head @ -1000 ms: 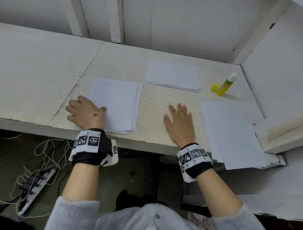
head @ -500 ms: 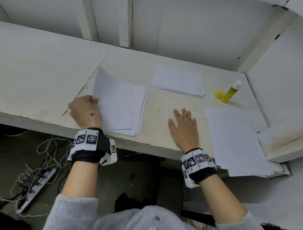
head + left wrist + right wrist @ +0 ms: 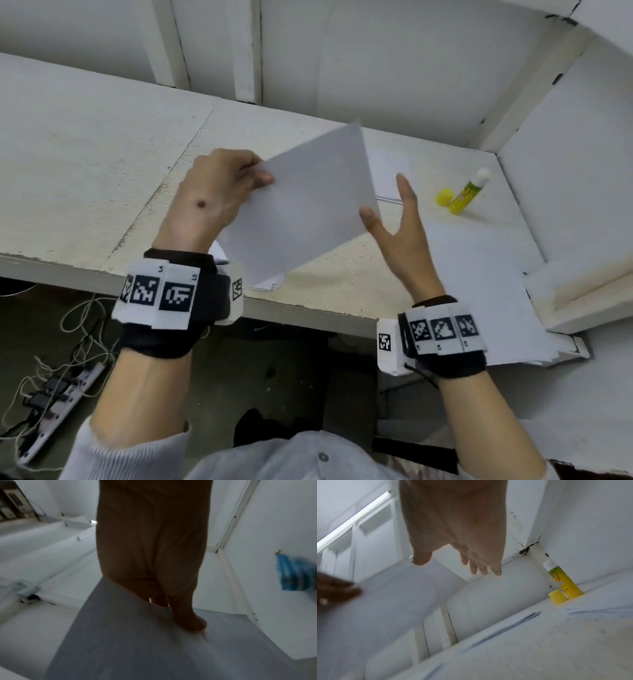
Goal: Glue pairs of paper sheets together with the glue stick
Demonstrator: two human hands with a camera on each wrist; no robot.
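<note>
My left hand [image 3: 236, 181] pinches the left edge of a single white paper sheet [image 3: 305, 205] and holds it tilted in the air above the desk. The same sheet [image 3: 137, 642] fills the lower part of the left wrist view under my thumb. My right hand [image 3: 394, 212] is raised at the sheet's right edge, fingers straight and spread, thumb close to the corner. An uncapped yellow-green glue stick [image 3: 470, 192] lies at the back right with its yellow cap [image 3: 444, 197] beside it; both show in the right wrist view, the glue stick [image 3: 563, 581] and the cap [image 3: 557, 598].
The paper stack [image 3: 270, 286] I took the sheet from peeks out below it near the front edge. A second stack [image 3: 387, 171] lies behind the sheet. Larger white sheets [image 3: 479, 274] cover the right side. White walls [image 3: 565, 188] close the desk's back and right.
My left hand lifted the top sheet off the left stack and carried it up and to the right. My right hand left the desk and rose to the sheet's right edge.
</note>
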